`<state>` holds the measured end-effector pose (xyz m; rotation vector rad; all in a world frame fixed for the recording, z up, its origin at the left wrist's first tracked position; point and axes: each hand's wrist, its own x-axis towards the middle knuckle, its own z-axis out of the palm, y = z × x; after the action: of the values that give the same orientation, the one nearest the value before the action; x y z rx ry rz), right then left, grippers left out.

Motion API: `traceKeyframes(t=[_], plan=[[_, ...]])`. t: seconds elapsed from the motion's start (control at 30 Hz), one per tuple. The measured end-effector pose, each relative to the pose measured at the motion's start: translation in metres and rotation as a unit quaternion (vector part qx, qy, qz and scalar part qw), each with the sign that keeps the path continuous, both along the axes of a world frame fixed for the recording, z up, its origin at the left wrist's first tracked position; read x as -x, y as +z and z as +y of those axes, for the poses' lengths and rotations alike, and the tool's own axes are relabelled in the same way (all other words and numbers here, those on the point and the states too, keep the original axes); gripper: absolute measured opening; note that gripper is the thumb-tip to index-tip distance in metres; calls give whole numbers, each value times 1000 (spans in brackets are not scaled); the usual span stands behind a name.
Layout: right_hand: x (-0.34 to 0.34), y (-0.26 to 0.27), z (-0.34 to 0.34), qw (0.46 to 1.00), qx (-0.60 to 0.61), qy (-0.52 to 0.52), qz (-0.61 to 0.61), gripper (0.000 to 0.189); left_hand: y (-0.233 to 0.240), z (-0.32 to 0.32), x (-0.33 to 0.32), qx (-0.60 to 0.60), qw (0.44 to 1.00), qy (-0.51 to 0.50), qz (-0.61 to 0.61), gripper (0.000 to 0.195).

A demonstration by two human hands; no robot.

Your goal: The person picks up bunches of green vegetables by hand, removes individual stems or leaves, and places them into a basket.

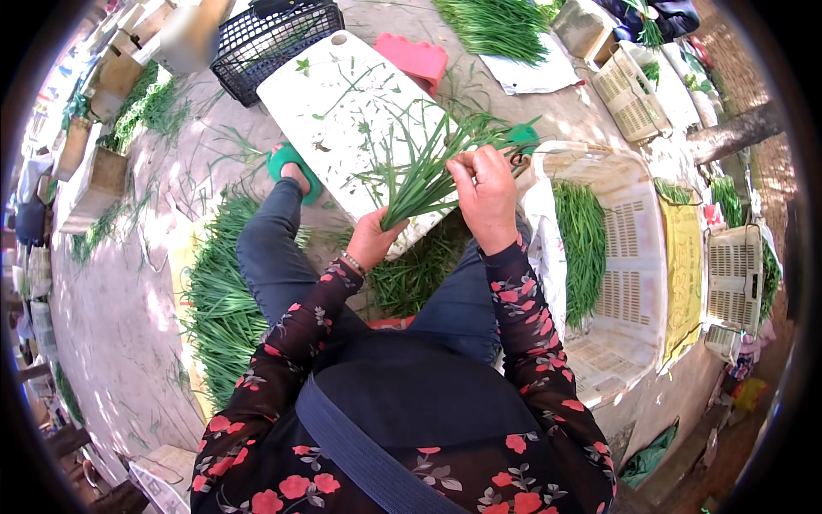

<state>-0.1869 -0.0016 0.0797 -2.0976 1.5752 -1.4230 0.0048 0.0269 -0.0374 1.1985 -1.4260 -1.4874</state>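
Observation:
My left hand [372, 241] grips a bunch of green garlic chives [424, 183] near one end; the long blades fan out over a white plastic board [334, 122]. My right hand [486, 196] is at the right side of this bunch, thumb and forefinger drawn together. Whether a blade is caught between those fingertips is too small to tell. A small dark loop shows just past its knuckles, and I cannot tell what it belongs to. Loose leaf scraps are strewn over the board, which lies before my knees.
To my left, a large chive pile [225, 302] lies on a yellow sack. A pale plastic crate [626, 244] with chives [578, 250] stands at my right. Beyond the board are a black crate [276, 51], a red plastic stool [414, 58] and more chives [498, 29].

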Motion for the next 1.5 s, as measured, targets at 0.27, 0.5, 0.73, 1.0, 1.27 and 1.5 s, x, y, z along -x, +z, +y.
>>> traceKeyframes(t=[0.27,0.5,0.73,1.0,1.27,1.5], plan=[[1,24,6,997,-42,25,-66,9,-5,1,-6,-9,1000,3,-14,26],[2,-2,5,1000,12,-5,-28,9,-3,1,-3,14,1000,-3,-15,26],[34,20,-5,936,-140,5,-324,28,-2,1,-5,15,1000,-1,-19,27],[31,16,-16,976,-145,27,-159,24,-4,0,-3,16,999,-8,-30,26],[23,3,-7,831,-78,4,-551,13,29,-11,18,25,999,-22,-10,26],[61,40,5,812,-5,56,-581,24,14,-8,15,-9,1000,-24,-12,26]])
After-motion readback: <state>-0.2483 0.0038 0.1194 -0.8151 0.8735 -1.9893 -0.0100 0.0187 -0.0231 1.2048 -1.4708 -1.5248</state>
